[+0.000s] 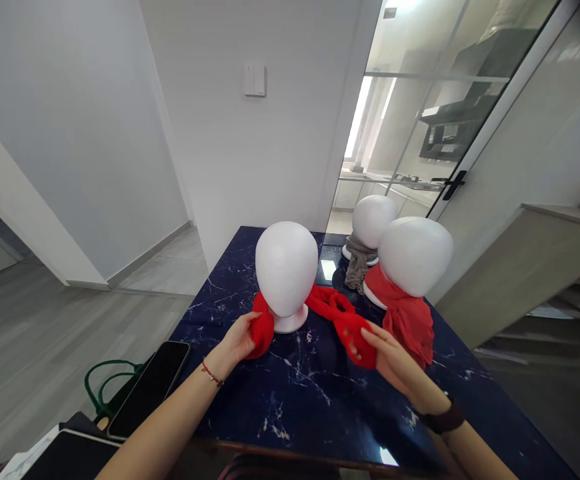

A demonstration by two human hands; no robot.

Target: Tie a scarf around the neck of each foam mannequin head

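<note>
A white mannequin head [287,267] stands upright on the dark blue marbled table. Behind its neck runs a red scarf [330,301], with one end coming out on each side. My left hand [240,339] grips the scarf's shorter end beside the base, fingers wrapped into the cloth. On the other side, my right hand [395,360] holds the longer end, thumb and fingers closed on the fabric, part of which is see-through. The stretch of scarf behind the neck is hidden by the head.
Two more mannequin heads stand at the back right: one [415,255] wears a red scarf [410,327], the other [374,221] a grey scarf [357,263]. At the left edge lie a black phone [153,390] and a dark tablet-like device [77,457]. A glass door [420,100] is behind.
</note>
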